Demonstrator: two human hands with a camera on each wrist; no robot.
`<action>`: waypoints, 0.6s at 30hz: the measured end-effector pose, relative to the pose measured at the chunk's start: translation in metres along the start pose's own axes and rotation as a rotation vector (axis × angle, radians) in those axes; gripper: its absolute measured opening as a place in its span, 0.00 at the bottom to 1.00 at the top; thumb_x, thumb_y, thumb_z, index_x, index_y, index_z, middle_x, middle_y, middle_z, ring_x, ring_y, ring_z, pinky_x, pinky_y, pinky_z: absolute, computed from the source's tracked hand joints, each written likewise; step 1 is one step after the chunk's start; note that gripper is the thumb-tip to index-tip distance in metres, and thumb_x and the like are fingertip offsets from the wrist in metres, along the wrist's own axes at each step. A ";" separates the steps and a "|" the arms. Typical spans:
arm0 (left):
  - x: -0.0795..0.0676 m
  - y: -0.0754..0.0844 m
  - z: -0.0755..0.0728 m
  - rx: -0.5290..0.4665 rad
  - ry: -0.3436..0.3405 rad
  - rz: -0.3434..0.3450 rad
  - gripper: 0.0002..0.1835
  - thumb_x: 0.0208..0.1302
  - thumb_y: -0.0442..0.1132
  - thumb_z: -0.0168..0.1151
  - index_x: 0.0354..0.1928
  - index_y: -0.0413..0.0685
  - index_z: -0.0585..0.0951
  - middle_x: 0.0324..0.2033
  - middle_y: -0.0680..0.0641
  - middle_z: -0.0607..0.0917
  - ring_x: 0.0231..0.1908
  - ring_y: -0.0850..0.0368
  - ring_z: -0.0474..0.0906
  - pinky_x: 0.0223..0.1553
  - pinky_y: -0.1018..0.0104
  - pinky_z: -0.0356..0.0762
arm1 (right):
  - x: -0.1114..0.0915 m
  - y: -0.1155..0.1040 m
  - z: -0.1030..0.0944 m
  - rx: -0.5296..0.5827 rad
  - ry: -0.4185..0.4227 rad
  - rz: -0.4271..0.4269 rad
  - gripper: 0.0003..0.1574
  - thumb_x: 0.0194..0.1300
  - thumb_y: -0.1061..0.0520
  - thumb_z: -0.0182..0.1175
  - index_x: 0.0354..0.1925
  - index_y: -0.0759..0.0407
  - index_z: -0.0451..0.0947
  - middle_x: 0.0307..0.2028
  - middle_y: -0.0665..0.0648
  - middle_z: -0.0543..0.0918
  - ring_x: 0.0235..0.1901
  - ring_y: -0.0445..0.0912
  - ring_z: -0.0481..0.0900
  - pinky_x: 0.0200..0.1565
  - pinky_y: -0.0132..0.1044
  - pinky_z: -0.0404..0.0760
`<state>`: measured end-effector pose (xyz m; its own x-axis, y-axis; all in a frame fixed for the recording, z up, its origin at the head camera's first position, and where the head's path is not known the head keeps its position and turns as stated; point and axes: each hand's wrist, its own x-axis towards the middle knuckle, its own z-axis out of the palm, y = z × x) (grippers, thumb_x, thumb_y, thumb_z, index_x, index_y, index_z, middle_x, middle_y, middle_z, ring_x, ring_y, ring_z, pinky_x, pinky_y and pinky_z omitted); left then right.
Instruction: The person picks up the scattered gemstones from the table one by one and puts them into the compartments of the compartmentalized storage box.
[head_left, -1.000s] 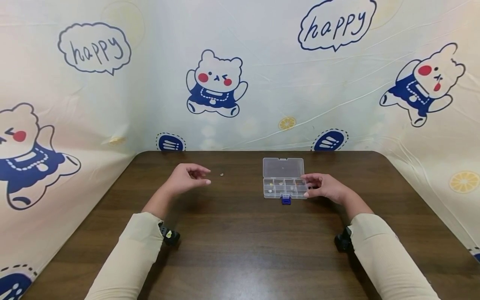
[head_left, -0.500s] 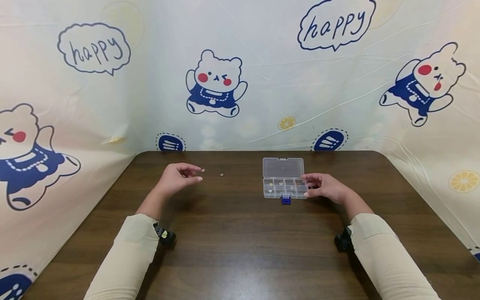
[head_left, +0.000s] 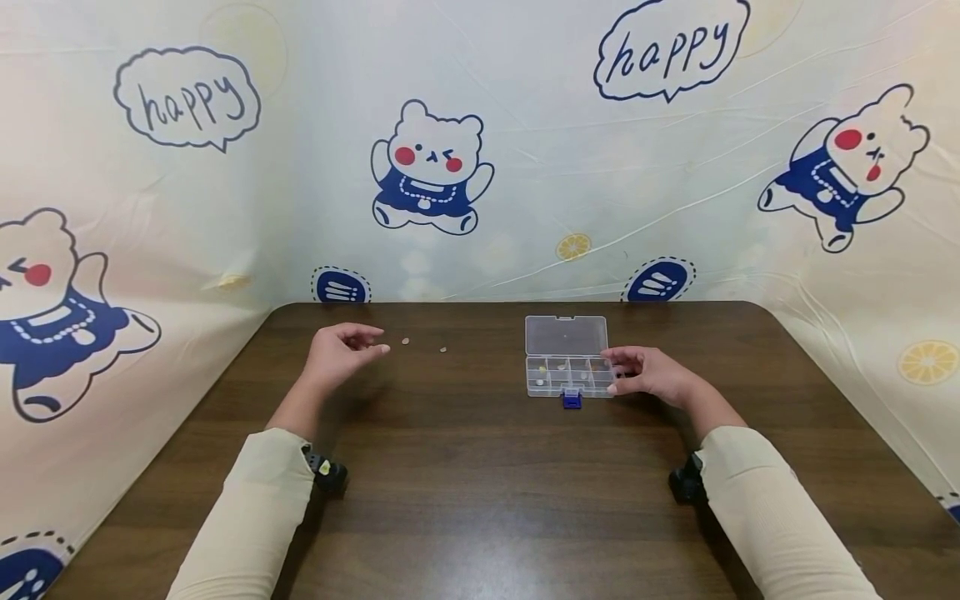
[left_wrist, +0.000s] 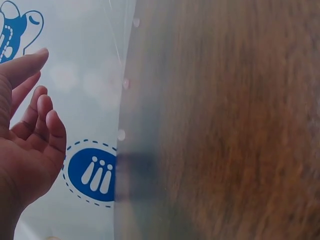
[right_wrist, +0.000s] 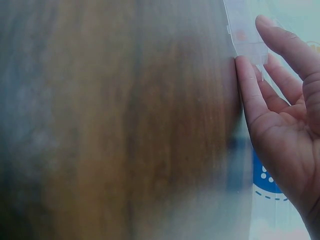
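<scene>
A clear plastic compartment box [head_left: 566, 337] lies on the table with its lid folded back and a blue latch [head_left: 572, 401] at the front. Small colored pieces [head_left: 541, 382] sit in several of its compartments. My right hand [head_left: 651, 373] holds the box's right end between thumb and fingers. Left of the box, two tiny pale pieces [head_left: 406, 341] lie apart on the wood. My left hand [head_left: 337, 357] hovers beside them, fingers loosely bent, nothing visible between thumb and fingers. The left wrist view shows three small pinkish pieces [left_wrist: 126, 83] in a row on the table.
The brown wooden table [head_left: 480, 483] reaches back to a printed cloth [head_left: 510, 167] with bears and lettering, which also hangs at both sides. Dark wrist cameras [head_left: 327, 475] are strapped by the cuffs of both light sleeves.
My left hand has drawn back to the left, away from the pale pieces, and a second piece has come into view by its fingertips. The right hand and box stay still.
</scene>
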<state>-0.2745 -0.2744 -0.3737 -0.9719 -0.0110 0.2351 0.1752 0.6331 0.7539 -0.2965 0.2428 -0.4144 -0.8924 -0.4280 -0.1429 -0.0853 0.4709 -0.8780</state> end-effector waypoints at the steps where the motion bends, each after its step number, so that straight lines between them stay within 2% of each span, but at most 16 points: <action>1: 0.000 -0.001 0.000 0.000 0.012 0.001 0.18 0.57 0.44 0.73 0.46 0.42 0.85 0.38 0.42 0.83 0.38 0.50 0.74 0.35 0.69 0.75 | 0.000 0.000 0.000 -0.001 0.002 0.003 0.47 0.55 0.55 0.74 0.69 0.63 0.65 0.66 0.67 0.67 0.61 0.58 0.67 0.63 0.52 0.66; 8: 0.003 -0.007 -0.001 0.014 0.052 -0.012 0.19 0.57 0.45 0.73 0.47 0.41 0.86 0.39 0.41 0.84 0.38 0.50 0.75 0.34 0.70 0.74 | 0.000 -0.001 0.000 0.004 0.003 0.014 0.48 0.54 0.54 0.74 0.69 0.62 0.65 0.66 0.67 0.67 0.61 0.58 0.67 0.63 0.52 0.66; 15: 0.004 -0.014 -0.002 0.000 0.073 -0.057 0.20 0.58 0.45 0.73 0.48 0.39 0.85 0.40 0.40 0.84 0.39 0.50 0.74 0.35 0.72 0.74 | 0.000 0.000 0.000 0.009 0.002 0.011 0.47 0.55 0.55 0.74 0.69 0.62 0.65 0.65 0.67 0.68 0.59 0.57 0.67 0.61 0.46 0.69; 18: 0.005 -0.018 -0.003 -0.004 0.078 -0.073 0.20 0.58 0.45 0.72 0.48 0.39 0.84 0.41 0.40 0.84 0.40 0.50 0.75 0.35 0.73 0.74 | 0.000 0.000 0.000 0.015 0.002 0.006 0.47 0.55 0.56 0.73 0.68 0.63 0.65 0.65 0.67 0.68 0.59 0.58 0.67 0.61 0.46 0.69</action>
<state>-0.2820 -0.2880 -0.3849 -0.9669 -0.1177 0.2265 0.1050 0.6251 0.7734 -0.2966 0.2428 -0.4144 -0.8937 -0.4238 -0.1475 -0.0729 0.4616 -0.8841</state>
